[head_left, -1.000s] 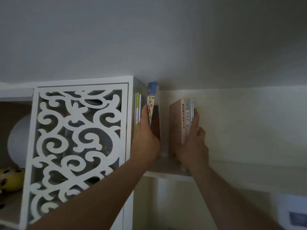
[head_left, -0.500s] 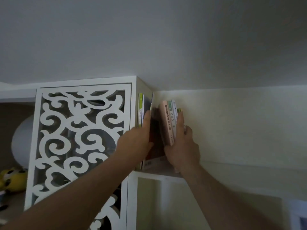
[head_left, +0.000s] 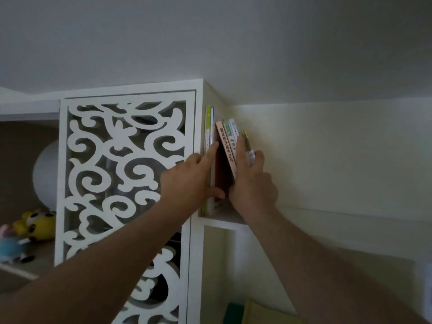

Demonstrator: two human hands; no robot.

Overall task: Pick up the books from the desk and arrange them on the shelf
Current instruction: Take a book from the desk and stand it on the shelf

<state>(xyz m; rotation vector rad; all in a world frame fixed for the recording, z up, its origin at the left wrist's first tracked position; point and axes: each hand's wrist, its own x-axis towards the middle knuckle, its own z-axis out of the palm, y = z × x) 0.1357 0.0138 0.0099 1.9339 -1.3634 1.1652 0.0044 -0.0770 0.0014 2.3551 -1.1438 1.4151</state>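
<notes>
Both hands up at the high shelf (head_left: 224, 222), beside the white fretwork cabinet door (head_left: 126, 174).

Right hand (head_left: 253, 185): wrapped round a bundle of books (head_left: 230, 148). Thumb lies up along the spines, fingers curl behind the outermost thin one. Firm hold, hand closed on the bundle. The bundle stands on the shelf but leans, tops tipped left toward the cabinet side.

Left hand (head_left: 187, 181): forefinger stretched out straight, tip pressing on the books already standing (head_left: 209, 146) against the cabinet side panel. The remaining fingers are loosely bent and grip nothing. Thumb reaches across low, touching the foot of the dark cover between the two groups.

Key relation: the long axis of the bundle runs slantwise, bottom further right than top. The standing group lies just to its left, a narrow wedge of gap at the bottom. My reading: the right hand is placed to push the bundle's foot leftward and bring it upright, while the left steadies.

Toys (head_left: 30, 226) sit in the open shelf further left.
</notes>
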